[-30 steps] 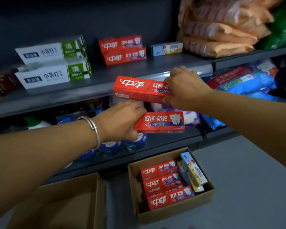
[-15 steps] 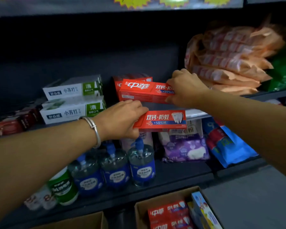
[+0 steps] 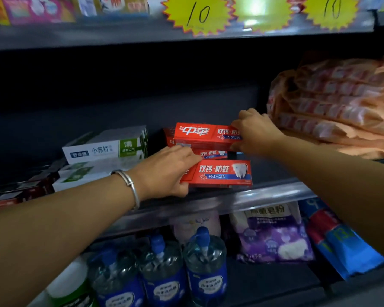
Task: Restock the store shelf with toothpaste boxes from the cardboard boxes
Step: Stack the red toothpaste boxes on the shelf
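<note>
Far left on the middle shelf (image 3: 264, 192): white and green toothpaste boxes (image 3: 104, 148), stacked, lying flat.

Next, left hand (image 3: 164, 171), bracelet at the wrist, fingers curled over the top of the lower red toothpaste box (image 3: 222, 173), thumb tucked under its near-left end. Box held level just above the shelf's front edge, long side facing out; touching the shelf or not, impossible to tell.

Behind and above, upper red toothpaste box (image 3: 200, 136), gripped at its right end by the right hand (image 3: 256, 134), fingers wrapped over the top edge, thumb hidden. Sits on or just over the red boxes already stacked (image 3: 211, 153) at the back; contact unclear.

Far right: peach-coloured packets (image 3: 333, 109) piled against the right hand's side. Below: blue-capped bottles (image 3: 205, 264) and purple pouches (image 3: 273, 238).

Probably light, thin card, stiff along the length but easily dented at the panels and end flaps. Glossy print, so somewhat slick under a loose grip. Best held across the short width near one end, fingers on top and thumb beneath, as here, with modest pressure. Stack of slim boxes likely to slide if nudged; better lowered flat and square than pushed in.
</note>
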The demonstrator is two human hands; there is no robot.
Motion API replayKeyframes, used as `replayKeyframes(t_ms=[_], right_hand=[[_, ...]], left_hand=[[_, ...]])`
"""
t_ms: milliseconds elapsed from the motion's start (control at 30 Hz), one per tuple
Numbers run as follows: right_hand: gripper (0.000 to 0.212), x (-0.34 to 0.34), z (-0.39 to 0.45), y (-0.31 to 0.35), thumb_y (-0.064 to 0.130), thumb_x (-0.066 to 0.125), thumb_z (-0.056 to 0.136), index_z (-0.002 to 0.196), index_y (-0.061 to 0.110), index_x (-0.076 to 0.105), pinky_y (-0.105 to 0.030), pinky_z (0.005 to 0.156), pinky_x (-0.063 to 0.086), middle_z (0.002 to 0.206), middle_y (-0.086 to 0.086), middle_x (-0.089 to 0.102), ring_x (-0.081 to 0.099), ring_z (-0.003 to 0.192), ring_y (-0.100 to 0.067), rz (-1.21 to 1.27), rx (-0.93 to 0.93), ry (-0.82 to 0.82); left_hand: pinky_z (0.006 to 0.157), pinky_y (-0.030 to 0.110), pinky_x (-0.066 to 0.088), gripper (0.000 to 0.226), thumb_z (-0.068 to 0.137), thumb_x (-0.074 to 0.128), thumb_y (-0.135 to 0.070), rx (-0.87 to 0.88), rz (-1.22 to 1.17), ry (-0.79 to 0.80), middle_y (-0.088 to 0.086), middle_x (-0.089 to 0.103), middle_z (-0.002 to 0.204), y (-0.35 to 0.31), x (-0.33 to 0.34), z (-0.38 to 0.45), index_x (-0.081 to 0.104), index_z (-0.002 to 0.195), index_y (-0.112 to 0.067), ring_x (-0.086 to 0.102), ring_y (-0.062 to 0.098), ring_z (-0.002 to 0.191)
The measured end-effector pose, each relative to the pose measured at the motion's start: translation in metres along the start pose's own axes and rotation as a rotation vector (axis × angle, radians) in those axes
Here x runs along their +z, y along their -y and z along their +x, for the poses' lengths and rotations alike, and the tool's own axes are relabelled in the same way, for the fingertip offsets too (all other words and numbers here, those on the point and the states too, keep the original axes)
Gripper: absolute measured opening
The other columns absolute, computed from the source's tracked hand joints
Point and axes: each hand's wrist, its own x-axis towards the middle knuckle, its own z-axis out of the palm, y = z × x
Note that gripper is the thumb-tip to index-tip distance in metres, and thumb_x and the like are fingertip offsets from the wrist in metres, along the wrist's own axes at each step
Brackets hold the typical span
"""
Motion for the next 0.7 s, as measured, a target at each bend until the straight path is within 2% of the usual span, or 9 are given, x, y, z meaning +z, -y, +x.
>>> replayKeyframes(t_ms=[300,500,633,700], right_hand=[[0.062,0.053,0.051,-0.005,0.043,0.063,0.084,0.136,0.016,0.043,-0.043,0.105,0.030,0.137,-0.006,0.042,0.033,0.129,-0.023,-0.056,-0.078,0.000],[0.065,0.081,0.067,-0.012,0.044,0.062,0.084,0.138,0.015,0.039,-0.039,0.105,0.029,0.139,-0.005,0.038,0.032,0.130,-0.022,-0.076,-0.152,-0.010],[0.061,0.097,0.072,-0.011,0.042,0.062,0.085,0.135,0.015,0.040,-0.039,0.103,0.030,0.138,-0.005,0.039,0.033,0.129,-0.022,-0.127,-0.209,-0.008],[0.059,0.104,0.074,-0.008,0.042,0.061,0.085,0.134,0.015,0.041,-0.039,0.104,0.030,0.139,-0.004,0.039,0.033,0.129,-0.022,-0.132,-0.241,-0.005]], left_hand=[[0.106,0.023,0.030,0.066,0.083,0.058,-0.032,0.029,-0.019,-0.042,-0.005,0.043,0.130,0.032,0.041,0.030,0.033,0.142,-0.019,0.039,0.011,0.120],[0.100,0.032,0.043,0.062,0.075,0.065,-0.027,0.041,-0.023,-0.060,-0.001,0.054,0.119,0.043,0.057,0.040,0.047,0.133,-0.014,0.050,0.016,0.111],[0.106,0.021,0.030,0.060,0.081,0.061,-0.028,0.025,-0.056,-0.054,-0.006,0.047,0.128,0.045,0.063,0.040,0.041,0.137,-0.019,0.042,0.011,0.120],[0.104,0.021,0.030,0.061,0.080,0.062,-0.027,0.019,-0.061,-0.047,-0.005,0.048,0.126,0.045,0.063,0.040,0.042,0.137,-0.019,0.043,0.012,0.118]])
